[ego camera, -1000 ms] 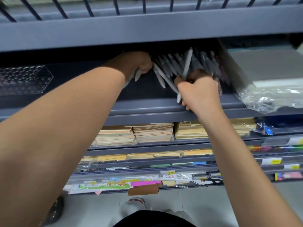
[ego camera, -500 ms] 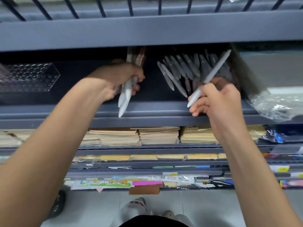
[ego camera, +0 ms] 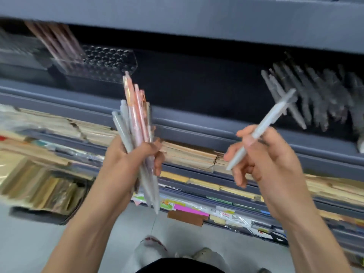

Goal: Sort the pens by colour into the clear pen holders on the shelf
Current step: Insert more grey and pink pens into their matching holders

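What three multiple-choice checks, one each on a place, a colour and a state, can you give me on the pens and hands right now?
1. Where do the pink pens on the shelf stand?
A. In the clear pen holder at upper left
B. Flat on the floor
C. Among the paper stacks lower down

2. What colour is the single pen in the right hand?
A. Pink
B. Grey
C. Blue

3. What is the left hand doing?
A. Hanging open and empty
B. Gripping a bundle of pens
C. Pressing flat on the shelf

Answers:
1 A: the pink pens lean up out of the clear holder's left end.
2 B: the pen pinched in the fingers is pale grey along its length.
3 B: the fingers curl round pink and grey pens held upright.
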Tool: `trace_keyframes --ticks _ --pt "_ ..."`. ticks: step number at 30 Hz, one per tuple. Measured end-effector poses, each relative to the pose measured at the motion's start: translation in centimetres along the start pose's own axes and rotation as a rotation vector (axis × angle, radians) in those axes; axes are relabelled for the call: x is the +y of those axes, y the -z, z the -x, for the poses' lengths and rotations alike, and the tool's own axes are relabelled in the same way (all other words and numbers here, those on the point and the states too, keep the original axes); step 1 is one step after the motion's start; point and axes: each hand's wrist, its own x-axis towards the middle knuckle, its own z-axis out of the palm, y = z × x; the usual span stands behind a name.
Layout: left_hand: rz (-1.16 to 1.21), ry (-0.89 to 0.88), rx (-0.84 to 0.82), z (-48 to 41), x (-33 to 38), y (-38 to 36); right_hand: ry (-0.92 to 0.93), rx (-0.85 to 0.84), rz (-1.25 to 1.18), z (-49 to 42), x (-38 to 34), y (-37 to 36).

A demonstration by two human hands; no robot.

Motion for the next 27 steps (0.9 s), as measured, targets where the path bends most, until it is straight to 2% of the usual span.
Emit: trace_keyframes --ticks 8,16,22,27 --pt "0.121 -0.077 0.166 1.8 1.8 11.4 -0.013 -0.171 0.173 -3.0 0.2 -12.8" --pt "0.121 -0.042 0.285 0.9 4.9 25.3 0.019 -0.215 0.163 -6.2 2.0 -28.2" --pt "0.133 -0.020 0.245 -1.5 6.8 34.1 0.079 -0.184 0.238 -9.3 3.5 -37.7" --pt "0.188 -0.002 0.227 -3.8 7.9 39.2 0.066 -0.143 0.263 -12.2 3.1 -42.7"
